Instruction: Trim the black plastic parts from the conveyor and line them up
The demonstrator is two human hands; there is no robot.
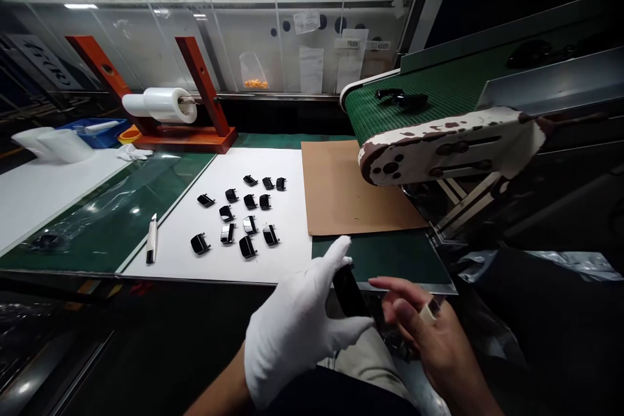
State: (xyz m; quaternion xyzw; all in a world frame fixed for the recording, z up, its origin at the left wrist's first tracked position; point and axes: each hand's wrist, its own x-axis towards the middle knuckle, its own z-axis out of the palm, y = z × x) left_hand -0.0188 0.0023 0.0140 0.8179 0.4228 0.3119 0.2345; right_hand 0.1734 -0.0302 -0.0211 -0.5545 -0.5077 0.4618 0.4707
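Note:
My left hand [302,318], in a white glove, holds a black plastic part [348,292] between thumb and fingers, just in front of the table's edge. Close to the right of that part is my bare right hand [429,325], its index finger stretched toward the part and the other fingers partly bent. Nothing shows in its grasp. A pale band with a dark piece [431,309] sits around one of its fingers. Several small glossy black plastic parts [249,225] with short prongs lie spread on the white sheet [283,266] to the left.
A utility knife [152,240] lies at the sheet's left edge. Brown cardboard [355,201] lies under the end of a green conveyor belt [439,88] carrying dark parts [402,99]. Behind stand a film roll [168,105] on an orange-red stand [219,133] and a blue bin [100,135].

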